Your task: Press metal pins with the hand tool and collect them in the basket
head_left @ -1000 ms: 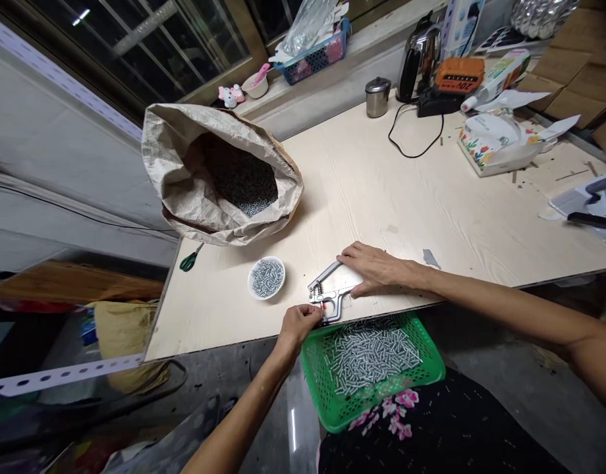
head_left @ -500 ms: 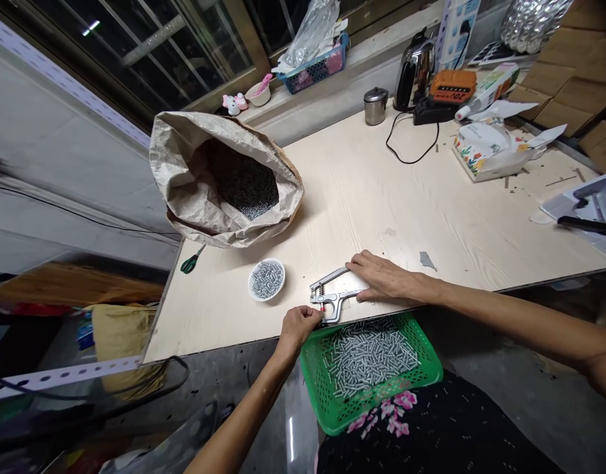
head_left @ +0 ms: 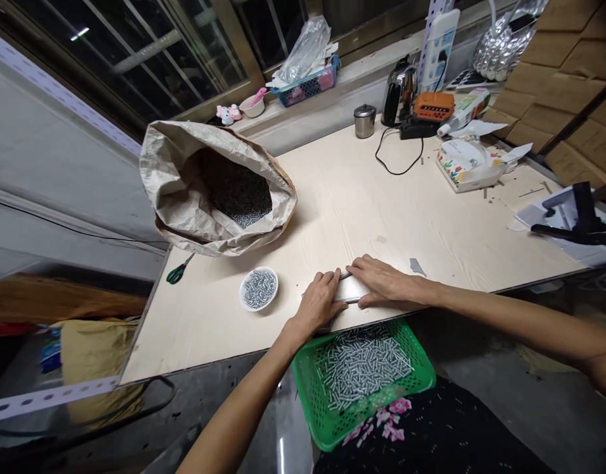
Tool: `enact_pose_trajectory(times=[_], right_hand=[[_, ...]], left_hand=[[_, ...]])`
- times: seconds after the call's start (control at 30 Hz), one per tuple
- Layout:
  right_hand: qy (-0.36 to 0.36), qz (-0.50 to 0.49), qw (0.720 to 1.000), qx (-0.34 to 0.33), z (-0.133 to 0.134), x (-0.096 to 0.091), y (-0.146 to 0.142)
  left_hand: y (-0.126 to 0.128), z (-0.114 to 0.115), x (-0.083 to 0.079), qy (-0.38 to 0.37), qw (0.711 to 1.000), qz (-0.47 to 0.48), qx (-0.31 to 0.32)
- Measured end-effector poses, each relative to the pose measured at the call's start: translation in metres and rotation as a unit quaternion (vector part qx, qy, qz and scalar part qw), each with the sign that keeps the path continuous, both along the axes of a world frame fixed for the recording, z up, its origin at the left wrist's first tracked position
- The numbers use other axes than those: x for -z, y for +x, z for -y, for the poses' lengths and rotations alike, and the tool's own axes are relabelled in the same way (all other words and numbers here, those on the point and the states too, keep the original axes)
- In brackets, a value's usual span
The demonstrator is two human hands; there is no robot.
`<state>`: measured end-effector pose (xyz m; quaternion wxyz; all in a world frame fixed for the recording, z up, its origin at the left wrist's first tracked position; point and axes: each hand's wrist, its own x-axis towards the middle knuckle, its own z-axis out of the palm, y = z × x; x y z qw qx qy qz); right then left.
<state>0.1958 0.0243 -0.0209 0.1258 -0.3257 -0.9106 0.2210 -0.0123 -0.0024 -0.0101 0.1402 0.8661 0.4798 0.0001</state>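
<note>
At the table's front edge lies a pair of silver metal pliers [head_left: 349,289], with only its two handles showing between my hands. My right hand [head_left: 382,282] is closed on the handle ends, thumb on the lower one and fingers on the upper one. My left hand [head_left: 319,304] is wrapped over the head of the pliers and hides it. Below the table edge, a green plastic basket [head_left: 303,388] holds many small threaded metal pieces [head_left: 367,368]. Left of my left hand stands a white bowl [head_left: 242,297] filled with similar small metal pieces [head_left: 260,287].
A large sack [head_left: 159,164] of dark metal pieces stands open on the table's left. Green-handled scissors [head_left: 177,272] lie near the left edge. Further back are a metal canister [head_left: 365,122], a kettle [head_left: 399,92], an orange battery [head_left: 434,105] and a tissue pack [head_left: 464,164].
My left hand has moved from pinching at the jaws to wrapping over the pliers' head. The right hand keeps its hold on the handles. The view has shifted slightly.
</note>
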Motion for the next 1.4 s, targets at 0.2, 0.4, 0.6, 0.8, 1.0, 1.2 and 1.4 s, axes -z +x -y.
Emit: enact_pose_trajectory(times=[0.2,0.4,0.6,0.8,1.0,1.2,1.4], right_hand=[[0.042,0.032,0.999,0.005,-0.004,0.006,-0.003],[0.058,0.048,0.997,-0.022,-0.007,0.017,-0.013],[0.04,0.048,0.998,-0.013,-0.014,0.009,-0.01],[0.042,0.019,0.999,0.0,-0.005,-0.007,0.006],[0.036,0.01,0.999,-0.03,0.014,0.011,-0.017],[0.078,0.036,0.996,0.008,0.018,0.02,-0.034],[0.097,0.006,0.995,0.006,0.016,0.025,-0.033]], left_hand=[[0.011,-0.005,-0.007,-0.008,1.0,-0.002,0.026],[0.013,0.0,0.008,-0.005,0.999,0.051,-0.017],[0.014,0.006,0.007,0.02,0.994,0.066,-0.085],[-0.031,0.041,-0.015,0.086,0.934,0.189,-0.29],[-0.048,0.064,-0.013,-0.081,0.903,0.095,-0.41],[-0.04,0.042,-0.009,-0.239,0.878,0.058,-0.41],[-0.034,0.052,-0.024,-0.095,0.924,-0.056,-0.365]])
